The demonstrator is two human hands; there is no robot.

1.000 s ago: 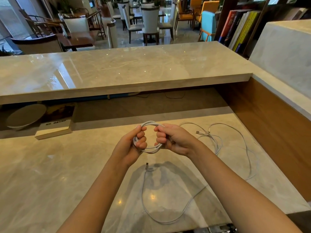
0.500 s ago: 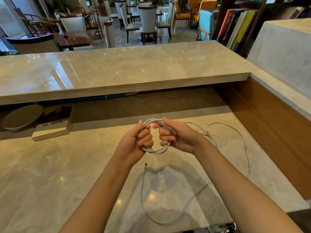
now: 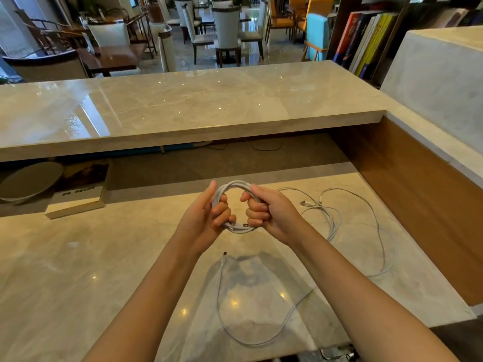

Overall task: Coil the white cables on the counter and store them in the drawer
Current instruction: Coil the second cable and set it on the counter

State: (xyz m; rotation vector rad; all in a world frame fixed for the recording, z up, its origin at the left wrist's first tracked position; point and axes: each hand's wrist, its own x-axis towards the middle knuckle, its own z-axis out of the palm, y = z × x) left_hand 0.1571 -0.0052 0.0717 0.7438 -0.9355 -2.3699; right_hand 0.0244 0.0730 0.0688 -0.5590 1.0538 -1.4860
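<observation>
A coiled white cable (image 3: 236,184) forms a small ring held above the marble counter (image 3: 78,270). My left hand (image 3: 206,218) grips the ring's left side and my right hand (image 3: 266,212) grips its right side, fingers curled through the loop. A loose white cable (image 3: 337,220) lies in tangled loops on the counter to the right, its plug (image 3: 304,203) near my right hand. Another loose cable (image 3: 222,304) curves across the counter beneath my forearms. No drawer is visible.
A raised marble bar top (image 3: 183,108) runs across behind the counter. A book (image 3: 78,194) and a round plate (image 3: 28,178) sit at the back left under it. A wood panel wall (image 3: 418,192) borders the right side. Chairs and bookshelves stand beyond.
The coil has become tighter and rounder, and both hands have closed more firmly on its sides. The hands sit slightly higher and further from me.
</observation>
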